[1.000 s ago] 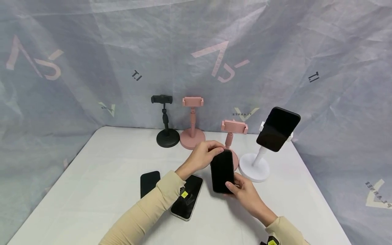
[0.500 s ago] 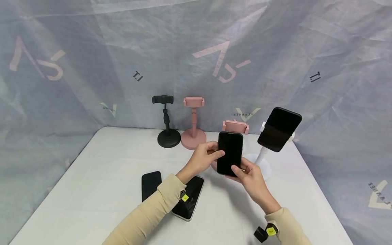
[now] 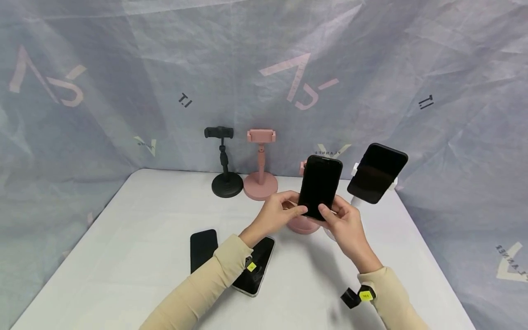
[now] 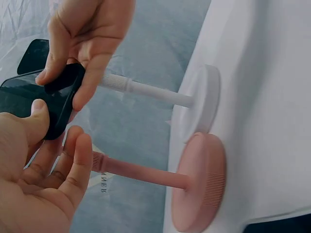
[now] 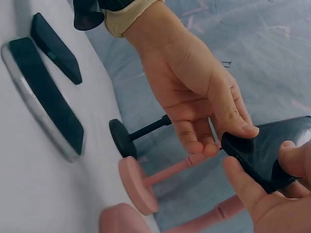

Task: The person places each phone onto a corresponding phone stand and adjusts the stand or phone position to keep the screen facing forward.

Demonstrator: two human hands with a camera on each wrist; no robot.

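Both hands hold a black smartphone [image 3: 320, 185] up above the table, its dark screen facing me. My left hand [image 3: 274, 213] pinches its lower left edge, thumb on the front. The lower right corner is gripped by my right hand [image 3: 346, 227], with that thumb over the screen too. Behind the phone stands a pink phone stand [image 3: 303, 225], its clamp mostly hidden in the head view; its post and round base show in the left wrist view. To the right, a white phone stand [image 4: 206, 102] carries another black smartphone [image 3: 377, 173], tilted in its clamp.
A black phone stand [image 3: 227, 184] and a second pink phone stand [image 3: 261, 185] stand at the back of the white table [image 3: 136, 229]. Two more phones, one black [image 3: 203, 250] and one with a silver edge [image 3: 261, 261], lie near my left forearm. Grey cloth [image 3: 264, 68] hangs behind.
The held phone has risen and moved away from me toward the front pink stand's clamp, now covering most of it. My left hand has shifted from its top edge to its lower left.
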